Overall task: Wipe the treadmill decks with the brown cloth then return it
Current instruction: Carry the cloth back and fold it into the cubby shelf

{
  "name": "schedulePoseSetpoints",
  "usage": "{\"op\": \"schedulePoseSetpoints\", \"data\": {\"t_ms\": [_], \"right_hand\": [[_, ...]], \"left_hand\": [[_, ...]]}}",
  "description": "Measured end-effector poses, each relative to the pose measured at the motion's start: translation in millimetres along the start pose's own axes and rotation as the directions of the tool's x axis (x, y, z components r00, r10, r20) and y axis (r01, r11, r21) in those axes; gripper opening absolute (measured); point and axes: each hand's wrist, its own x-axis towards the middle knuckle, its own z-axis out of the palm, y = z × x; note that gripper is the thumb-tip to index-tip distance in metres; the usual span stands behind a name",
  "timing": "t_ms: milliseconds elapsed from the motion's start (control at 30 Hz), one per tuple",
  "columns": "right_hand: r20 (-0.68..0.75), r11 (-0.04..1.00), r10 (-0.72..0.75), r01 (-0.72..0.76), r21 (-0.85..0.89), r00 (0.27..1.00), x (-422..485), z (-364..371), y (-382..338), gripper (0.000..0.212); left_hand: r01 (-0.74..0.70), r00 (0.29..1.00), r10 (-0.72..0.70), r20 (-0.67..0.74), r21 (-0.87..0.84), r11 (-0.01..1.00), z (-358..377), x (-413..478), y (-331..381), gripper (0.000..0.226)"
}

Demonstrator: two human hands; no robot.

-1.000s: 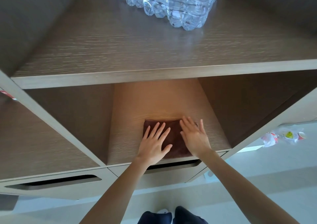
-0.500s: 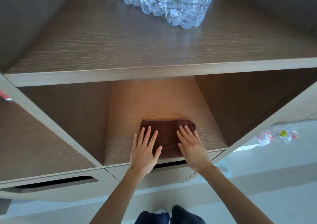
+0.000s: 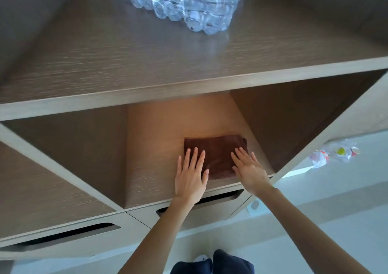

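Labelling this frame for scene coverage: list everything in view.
brown cloth: one, dark brown, folded, in the middle cubby
shelf unit: one, grey-brown wood, fills the view
water bottles: several, clear, on the top shelf, cut off
drawer slots: two, dark, under the cubbies
litter: small pile, white, red, yellow, on the floor at right
floor: pale
legs: dark blue, bottom edge
left hand: flat on the cloth's left edge
right hand: flat on the cloth's right side
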Motion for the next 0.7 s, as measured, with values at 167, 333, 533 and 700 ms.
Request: {"op": "schedulePoseSetpoints", "data": {"t_ms": [167,333,533,700], "right_hand": [[-0.22,0.989,-0.055,0.084,0.124,0.974,-51,11,-22,0.044],[-0.193,0.998,-0.026,0.037,0.052,0.981,-54,20,-19,0.044],[-0.158,0.995,-0.018,0.033,0.094,0.987,-15,19,3,0.045],[-0.01,0.997,0.034,-0.034,0.071,0.999,33,13,25,0.05]], "left_hand": [[-0.143,0.987,0.14,-0.084,-0.032,0.989,14,-45,-2,0.053],[-0.104,0.994,0.105,-0.023,0.008,0.995,14,-32,1,0.056],[-0.092,0.996,0.092,-0.016,0.013,0.996,12,5,1,0.052],[-0.05,0.996,0.049,0.078,0.013,0.999,17,54,4,0.053]]}}
